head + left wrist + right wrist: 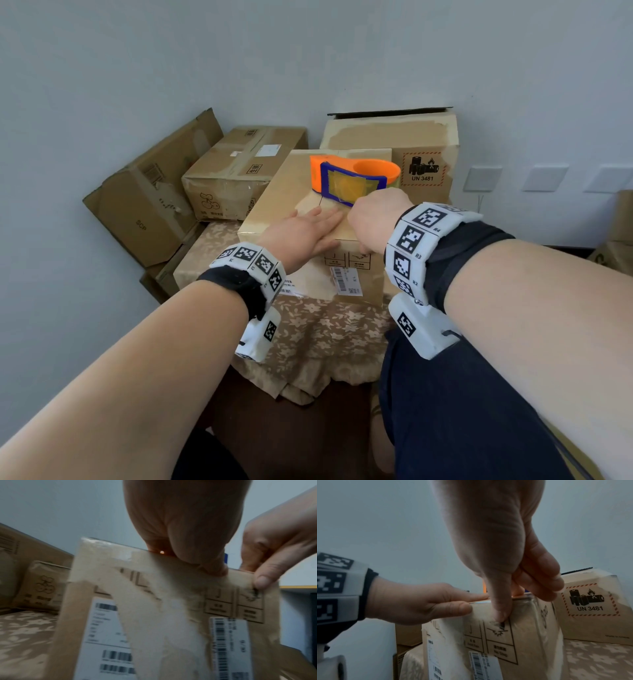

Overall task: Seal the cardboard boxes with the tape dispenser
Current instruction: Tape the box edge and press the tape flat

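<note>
A brown cardboard box point(294, 192) stands on the table in the head view. An orange and blue tape dispenser point(352, 178) lies on the far end of its top, and neither hand touches it. My left hand point(325, 229) lies flat on the box top near the front edge, its thumb point(214, 568) hooked over that edge. My right hand point(370, 226) is at the front edge just to the right, with its fingers curled. Its thumb point(500, 615) presses down on the front face of the box point(522, 635), beside a glossy tape strip point(527, 615) that runs over the edge.
A larger box point(421, 147) with a UN 3481 battery label stands behind at the right. A sealed box point(239, 164) sits behind at the left, and another box point(147, 205) leans against the wall. A floral tablecloth point(325, 329) covers the table and hangs over its near edge.
</note>
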The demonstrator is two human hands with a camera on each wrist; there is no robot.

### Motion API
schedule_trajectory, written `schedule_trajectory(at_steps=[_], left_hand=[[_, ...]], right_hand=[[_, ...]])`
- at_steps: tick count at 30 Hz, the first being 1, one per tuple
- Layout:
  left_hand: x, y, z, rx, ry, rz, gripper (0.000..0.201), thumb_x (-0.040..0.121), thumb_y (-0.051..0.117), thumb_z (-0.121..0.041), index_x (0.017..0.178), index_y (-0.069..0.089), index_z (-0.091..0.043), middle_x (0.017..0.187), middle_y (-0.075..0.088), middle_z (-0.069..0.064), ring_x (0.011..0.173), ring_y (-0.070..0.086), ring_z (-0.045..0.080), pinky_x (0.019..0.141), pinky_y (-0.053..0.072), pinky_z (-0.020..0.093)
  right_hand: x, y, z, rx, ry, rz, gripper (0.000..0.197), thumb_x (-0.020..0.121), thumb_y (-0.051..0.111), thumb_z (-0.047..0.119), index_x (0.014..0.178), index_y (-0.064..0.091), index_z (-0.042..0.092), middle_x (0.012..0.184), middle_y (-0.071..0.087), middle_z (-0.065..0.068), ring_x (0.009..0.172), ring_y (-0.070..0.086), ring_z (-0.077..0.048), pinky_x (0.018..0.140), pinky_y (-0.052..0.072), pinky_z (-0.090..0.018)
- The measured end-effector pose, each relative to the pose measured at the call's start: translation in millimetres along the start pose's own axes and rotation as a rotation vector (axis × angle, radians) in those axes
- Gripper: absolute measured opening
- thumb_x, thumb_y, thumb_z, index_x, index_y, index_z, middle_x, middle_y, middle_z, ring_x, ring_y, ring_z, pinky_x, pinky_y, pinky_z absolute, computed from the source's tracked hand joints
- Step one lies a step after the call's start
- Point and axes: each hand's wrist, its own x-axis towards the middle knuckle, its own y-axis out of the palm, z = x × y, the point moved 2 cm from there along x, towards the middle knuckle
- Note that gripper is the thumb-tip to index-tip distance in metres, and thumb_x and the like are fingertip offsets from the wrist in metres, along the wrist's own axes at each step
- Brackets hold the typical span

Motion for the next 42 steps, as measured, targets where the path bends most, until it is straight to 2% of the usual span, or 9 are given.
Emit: schedule_trajectory(at_steps=[5,9,12,16,20,24,26,29,42], left_hand=[[-8.7,0.4,21.1,-0.015,-0.011,0.005,0.058,0.101,0.031,-0.04,0.152,0.006,-0.027,0.159,0.007,-0.009,0.147,0.006,0.017,0.118,0.009,0.036],[-13.9,-6.7,27.8,-0.045,-0.033,0.036,0.057,0.101,0.035,-0.038,0.152,0.01,-0.026,0.159,0.009,-0.008,0.147,0.008,0.016,0.116,0.009,0.031],[-22.5,-16.3,33.9,-0.12,-0.112,0.023,0.053,0.099,0.042,-0.039,0.149,0.029,-0.026,0.155,0.027,-0.005,0.142,0.026,0.017,0.113,0.02,0.029],[-24.6,-26.9,22.9,-0.338,-0.224,-0.094,0.042,0.1,0.035,-0.042,0.123,0.062,-0.019,0.133,0.057,0.005,0.127,0.047,0.023,0.106,0.035,0.037],[-10.7,-11.9,-15.2,-0.236,-0.167,-0.044,0.049,0.103,0.019,-0.042,0.149,0.026,-0.029,0.157,0.019,-0.009,0.146,0.01,0.015,0.116,-0.002,0.055],[-3.6,7.3,-20.1,-0.151,-0.214,-0.06,0.055,0.102,0.012,-0.046,0.153,0.007,-0.026,0.16,0.005,-0.009,0.147,0.001,0.015,0.112,-0.008,0.057],[-4.2,7.5,-14.8,-0.157,-0.239,-0.04,0.056,0.102,0.012,-0.046,0.153,0.005,-0.026,0.16,0.003,-0.01,0.147,0.002,0.013,0.113,-0.008,0.055],[-8.6,5.9,-6.4,-0.151,-0.276,-0.039,0.056,0.102,0.013,-0.045,0.153,0.006,-0.024,0.16,0.001,-0.009,0.147,0.003,0.013,0.115,-0.006,0.053],[-25.1,9.2,52.7,-0.175,-0.474,-0.082,0.064,0.098,0.014,-0.054,0.153,0.006,-0.022,0.16,0.003,-0.009,0.147,0.0,0.014,0.114,-0.004,0.058]], right_hand=[[4.0,-1.0,3.5,0.013,0.025,0.013,0.03,0.097,0.049,0.018,0.068,0.041,0.012,0.069,0.044,-0.001,0.057,0.04,-0.015,0.057,0.035,-0.026],[3.0,-3.5,6.0,-0.041,0.017,0.03,0.027,0.096,0.049,0.016,0.07,0.046,0.011,0.068,0.046,0.0,0.056,0.041,-0.014,0.045,0.028,-0.026],[1.7,-5.9,6.2,-0.054,0.013,0.066,0.015,0.095,0.051,0.016,0.081,0.05,0.011,0.069,0.046,0.0,0.056,0.042,-0.015,0.044,0.027,-0.027],[3.6,-5.4,5.9,-0.084,-0.002,0.066,0.01,0.094,0.054,0.017,0.086,0.053,0.012,0.068,0.046,0.001,0.055,0.043,-0.014,0.044,0.028,-0.026],[14.4,3.8,6.7,-0.12,-0.037,0.055,0.01,0.096,0.052,0.02,0.096,0.058,0.012,0.08,0.054,-0.001,0.067,0.05,-0.017,0.045,0.025,-0.024],[18.1,16.4,3.2,-0.011,-0.032,-0.082,0.026,0.091,0.049,0.019,0.109,0.06,0.004,0.111,0.06,-0.014,0.107,0.058,-0.029,0.056,0.024,-0.02],[16.2,15.1,2.6,0.004,-0.015,-0.011,0.015,0.096,0.049,0.023,0.095,0.053,0.008,0.091,0.056,-0.004,0.094,0.059,-0.023,0.065,0.033,-0.024],[12.2,1.5,7.1,0.015,0.032,0.005,0.025,0.097,0.053,0.025,0.077,0.046,0.012,0.07,0.046,0.001,0.059,0.045,-0.014,0.048,0.031,-0.026],[5.4,2.0,7.9,-0.153,-0.03,-0.049,0.012,0.094,0.055,0.023,0.087,0.053,0.014,0.067,0.045,0.001,0.054,0.041,-0.014,0.042,0.025,-0.027]])
